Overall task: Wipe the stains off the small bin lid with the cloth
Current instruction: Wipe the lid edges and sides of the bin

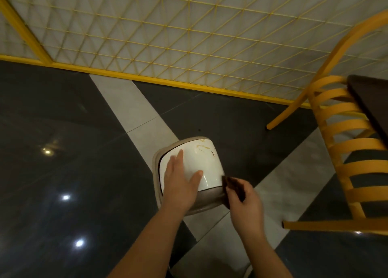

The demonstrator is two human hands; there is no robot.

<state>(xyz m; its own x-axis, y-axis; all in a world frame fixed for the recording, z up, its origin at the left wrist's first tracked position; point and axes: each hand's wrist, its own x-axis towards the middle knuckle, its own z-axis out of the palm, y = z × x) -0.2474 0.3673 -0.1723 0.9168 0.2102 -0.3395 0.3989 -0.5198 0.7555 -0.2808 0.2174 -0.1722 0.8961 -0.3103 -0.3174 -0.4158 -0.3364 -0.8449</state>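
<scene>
The left hand (180, 182) is pressing flat, fingers straight, on the glossy white, orange-stained small bin lid (200, 162) over the floor; the right hand (244, 202) is pinching a dark brown cloth (233, 186) beside the lid's right edge.

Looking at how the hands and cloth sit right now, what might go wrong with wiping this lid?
The stains lie at the lid's far edge, while the cloth in the right hand is at the near right corner, so a short wipe may miss them. The left hand rests flat on the lid and could block the stroke. The small bin may slide on the glossy floor.
</scene>
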